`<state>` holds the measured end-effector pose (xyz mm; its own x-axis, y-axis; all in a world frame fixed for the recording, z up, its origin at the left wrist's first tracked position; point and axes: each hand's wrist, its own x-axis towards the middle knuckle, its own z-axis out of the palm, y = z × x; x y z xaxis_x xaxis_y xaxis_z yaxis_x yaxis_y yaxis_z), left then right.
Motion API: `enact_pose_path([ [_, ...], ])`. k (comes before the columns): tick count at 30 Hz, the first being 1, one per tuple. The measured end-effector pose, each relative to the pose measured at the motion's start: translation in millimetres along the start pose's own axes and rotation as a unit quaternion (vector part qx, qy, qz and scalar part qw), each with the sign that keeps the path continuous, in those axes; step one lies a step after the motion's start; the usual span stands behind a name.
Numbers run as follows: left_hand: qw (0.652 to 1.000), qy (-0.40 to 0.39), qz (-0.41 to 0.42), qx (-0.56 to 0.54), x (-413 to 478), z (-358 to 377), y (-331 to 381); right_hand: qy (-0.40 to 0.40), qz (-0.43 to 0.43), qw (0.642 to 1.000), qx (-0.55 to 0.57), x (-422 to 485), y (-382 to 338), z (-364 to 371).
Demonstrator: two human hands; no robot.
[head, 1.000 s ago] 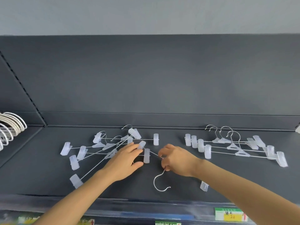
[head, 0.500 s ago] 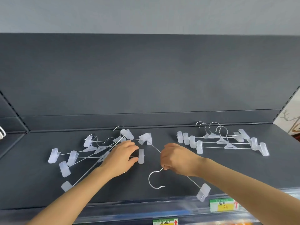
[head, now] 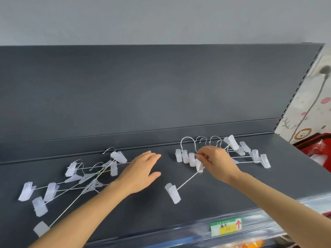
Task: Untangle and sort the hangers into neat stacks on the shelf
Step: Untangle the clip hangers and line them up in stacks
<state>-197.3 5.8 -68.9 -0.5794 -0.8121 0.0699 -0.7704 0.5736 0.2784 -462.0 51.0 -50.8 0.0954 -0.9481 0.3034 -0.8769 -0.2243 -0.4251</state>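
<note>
Pinching with the right hand (head: 215, 162) the wire neck of one clip hanger (head: 172, 193), just under its hook, thumb and fingertips curled in tight on the wire. Holding that hanger over the left end of the sorted stack (head: 250, 156), hook arching up toward the back panel (head: 161, 86), long rod slanting from a clip at the near left, low over the shelf (head: 179, 215), up behind the hand toward the far right. Holding the left hand (head: 141, 171) flat and palm down, fingers straight and together, thumb spread wide, at the right edge of the tangled pile (head: 80, 181); not possible telling whether resting on the shelf or hovering just above it. Lying at the right, the sorted stack, rods roughly parallel and running left to right, hooks pointing at the back panel, clips bunching at both ends. Sprawling at the left, the tangled pile, rods crossing at many angles, hooks mostly pointing to the back, clips fanning out to the near left. Showing on the shelf's front edge, a green and yellow price label (head: 226, 227); sitting past the shelf's right end, a red bin (head: 315, 145).
</note>
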Motion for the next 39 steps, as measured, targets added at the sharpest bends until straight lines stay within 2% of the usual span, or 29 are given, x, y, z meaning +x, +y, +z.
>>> enact_pose_path([
  [7,0.998,-0.008,0.069,0.011,43.1,14.6,52.1,0.04,0.166,0.985,0.028,-16.2,67.0,-12.3],
  [19,0.993,-0.049,0.097,0.036,85.1,43.5,90.7,0.028,0.25,0.968,0.016,-26.5,138.7,-24.9],
  [23,0.993,-0.057,0.097,0.048,92.9,51.7,96.9,-0.007,0.24,0.971,0.025,-25.8,143.0,-22.4],
  [28,0.992,-0.059,0.091,0.061,96.3,57.4,102.8,-0.047,0.183,0.98,0.058,-32.6,149.1,-28.2],
  [33,0.992,-0.075,0.074,0.064,99.2,66.3,103.8,-0.126,0.111,0.985,-0.029,-41.5,153.5,-35.1],
  [39,0.993,-0.075,0.069,0.063,100.9,66.6,105.5,-0.13,0.089,0.984,-0.086,-36.1,158.9,-33.8],
])
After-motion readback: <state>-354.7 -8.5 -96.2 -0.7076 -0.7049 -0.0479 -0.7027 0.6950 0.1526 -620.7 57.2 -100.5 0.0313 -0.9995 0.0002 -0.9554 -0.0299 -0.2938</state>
